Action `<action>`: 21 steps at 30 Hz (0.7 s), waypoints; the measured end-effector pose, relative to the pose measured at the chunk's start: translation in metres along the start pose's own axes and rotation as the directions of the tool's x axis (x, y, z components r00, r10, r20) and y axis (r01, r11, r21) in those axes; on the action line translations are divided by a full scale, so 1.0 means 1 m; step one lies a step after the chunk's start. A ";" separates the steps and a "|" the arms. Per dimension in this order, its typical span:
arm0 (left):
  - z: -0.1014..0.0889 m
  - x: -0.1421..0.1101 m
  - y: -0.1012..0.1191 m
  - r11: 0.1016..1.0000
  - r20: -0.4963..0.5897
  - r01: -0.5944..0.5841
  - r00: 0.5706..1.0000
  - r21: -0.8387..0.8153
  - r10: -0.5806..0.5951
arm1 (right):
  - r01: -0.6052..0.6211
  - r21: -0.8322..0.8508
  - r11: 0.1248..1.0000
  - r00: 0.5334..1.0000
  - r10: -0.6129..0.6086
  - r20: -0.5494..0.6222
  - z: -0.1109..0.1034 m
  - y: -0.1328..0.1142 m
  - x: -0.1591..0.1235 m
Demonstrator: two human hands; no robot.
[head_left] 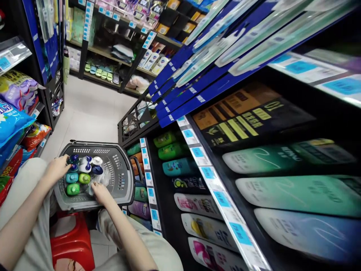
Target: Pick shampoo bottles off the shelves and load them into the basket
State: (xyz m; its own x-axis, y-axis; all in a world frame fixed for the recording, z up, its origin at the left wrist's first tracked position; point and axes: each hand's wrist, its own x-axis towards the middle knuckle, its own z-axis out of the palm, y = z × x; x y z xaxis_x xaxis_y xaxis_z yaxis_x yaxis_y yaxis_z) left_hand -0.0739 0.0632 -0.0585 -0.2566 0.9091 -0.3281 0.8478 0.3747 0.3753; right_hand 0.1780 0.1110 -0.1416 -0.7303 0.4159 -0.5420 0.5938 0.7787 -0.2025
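Note:
A grey shopping basket (124,177) rests on the floor in front of me with several bottles (81,175) standing in its left half, their caps blue, white, teal and green. My left hand (58,168) reaches into the basket's left side, fingers curled around a dark blue-capped bottle (73,160). At the near edge of the bottles, my right hand (100,192) has its fingers closed on crinkled clear plastic wrap (103,180).
Store shelves on the right hold rows of lying bottles (172,150) and flat packs behind price tags (207,172). A red plastic stool (72,241) stands under me between my legs. Bagged goods (14,120) fill the left shelves. A pale tiled aisle (87,113) runs ahead.

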 end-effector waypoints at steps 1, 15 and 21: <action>0.004 -0.001 0.000 1.000 0.023 -0.012 1.000 0.006 0.012 | 0.004 -0.001 1.000 1.000 -0.004 0.026 0.014 0.002 0.016; 0.022 -0.004 0.028 0.989 0.207 -0.106 0.975 0.099 0.084 | -0.068 0.107 0.992 0.979 0.045 0.200 0.114 -0.007 0.109; 0.032 0.001 0.022 0.981 0.271 -0.118 0.960 0.153 0.073 | -0.128 0.300 0.945 0.983 0.082 0.162 0.095 -0.010 0.103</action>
State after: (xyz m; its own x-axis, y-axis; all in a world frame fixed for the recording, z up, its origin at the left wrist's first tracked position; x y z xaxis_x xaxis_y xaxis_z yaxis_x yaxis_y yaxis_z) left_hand -0.0402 0.0665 -0.0781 -0.0585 0.8504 -0.5229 0.9330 0.2328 0.2743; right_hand 0.1284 0.1013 -0.2728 -0.6148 0.3962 -0.6819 0.7562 0.5418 -0.3670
